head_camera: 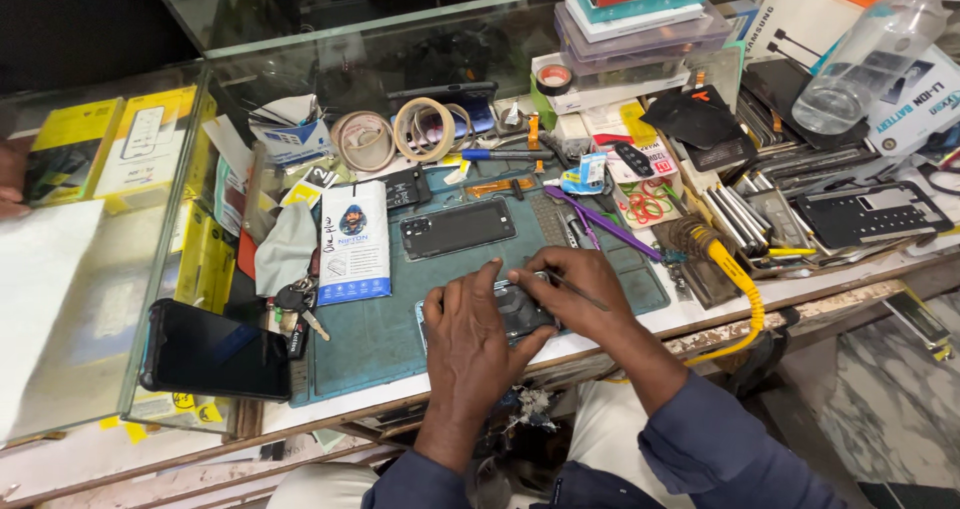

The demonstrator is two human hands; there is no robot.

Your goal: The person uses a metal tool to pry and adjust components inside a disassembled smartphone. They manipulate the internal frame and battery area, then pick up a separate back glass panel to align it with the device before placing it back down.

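Observation:
An opened phone body [522,311] lies on the teal work mat [370,334] near the bench's front edge. My left hand [468,339] presses down on its left side and holds it flat. My right hand [575,289] rests over its right side and grips a thin metal tool [578,292], whose tip points at the phone's top edge. Most of the phone is hidden under both hands. A second dark phone panel [458,228] lies flat on the mat just beyond them.
A black phone [213,351] rests on the glass counter at left. A white and blue packet [354,242], keys [297,304], tape rolls [425,129], purple tweezers [602,223], a yellow-handled soldering iron [735,269], stacked boxes [640,19] and a clear bottle [865,59] crowd the bench.

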